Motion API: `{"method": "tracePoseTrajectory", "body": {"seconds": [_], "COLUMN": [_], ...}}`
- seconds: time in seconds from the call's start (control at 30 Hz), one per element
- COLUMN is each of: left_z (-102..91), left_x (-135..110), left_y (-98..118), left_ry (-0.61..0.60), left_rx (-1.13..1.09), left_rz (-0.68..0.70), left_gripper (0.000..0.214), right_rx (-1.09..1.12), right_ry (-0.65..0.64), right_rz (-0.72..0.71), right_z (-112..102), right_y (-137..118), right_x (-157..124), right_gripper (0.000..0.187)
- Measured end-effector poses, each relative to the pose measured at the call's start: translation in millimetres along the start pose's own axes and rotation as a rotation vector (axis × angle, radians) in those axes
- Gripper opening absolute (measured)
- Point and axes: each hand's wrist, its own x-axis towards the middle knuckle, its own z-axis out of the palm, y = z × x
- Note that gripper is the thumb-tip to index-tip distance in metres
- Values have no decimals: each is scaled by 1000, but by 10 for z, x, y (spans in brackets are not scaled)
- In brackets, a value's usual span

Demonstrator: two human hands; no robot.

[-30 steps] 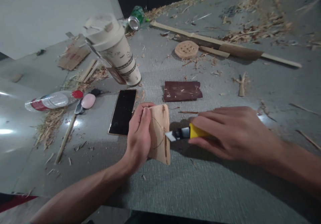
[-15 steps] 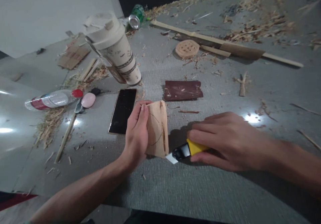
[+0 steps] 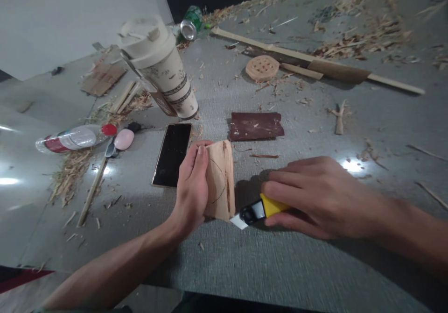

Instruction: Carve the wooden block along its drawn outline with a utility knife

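Observation:
My left hand (image 3: 193,182) is closed round a pale wood block (image 3: 217,182), which stands tilted on the grey table. A curved pencil-like line runs over its face, and a brown streak marks its right edge. In my right hand (image 3: 311,196) is a yellow utility knife (image 3: 273,206), its short blade out. The blade tip meets the lower right corner of the block, though whether it bites into the wood I cannot tell. Just left of my left hand lies a dark-screened phone (image 3: 172,154). Beyond the block is a dark red-brown strip (image 3: 256,126).
A tall cream cup (image 3: 164,70) stands behind the phone. To the left lies a plastic bottle (image 3: 75,138) with a red cap, and a green can (image 3: 191,23) lies at the back. Farther off are a round lattice-patterned wood piece (image 3: 262,68), long wood strips (image 3: 332,63) and scattered shavings.
Hardly anything differs. The knife blade sits very slightly farther left at the block's corner, and the whole view has shifted a touch. Both hands keep their holds.

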Motion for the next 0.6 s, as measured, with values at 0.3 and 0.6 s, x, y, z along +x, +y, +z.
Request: {"method": "tracePoseTrajectory", "body": {"seconds": [0.3, 0.6], "left_z": [-5, -6], "left_x": [17, 17], "left_y": [-43, -46], "left_ry": [-27, -26], "left_rx": [-62, -23], "left_rz": [-12, 57], "left_gripper": [31, 30], "right_rx": [-72, -151], "right_ry": [40, 98], "right_rz": [5, 54], "right_z": [4, -17], "right_y": [-34, -13], "right_x": [5, 13], "right_gripper": [40, 38]}}
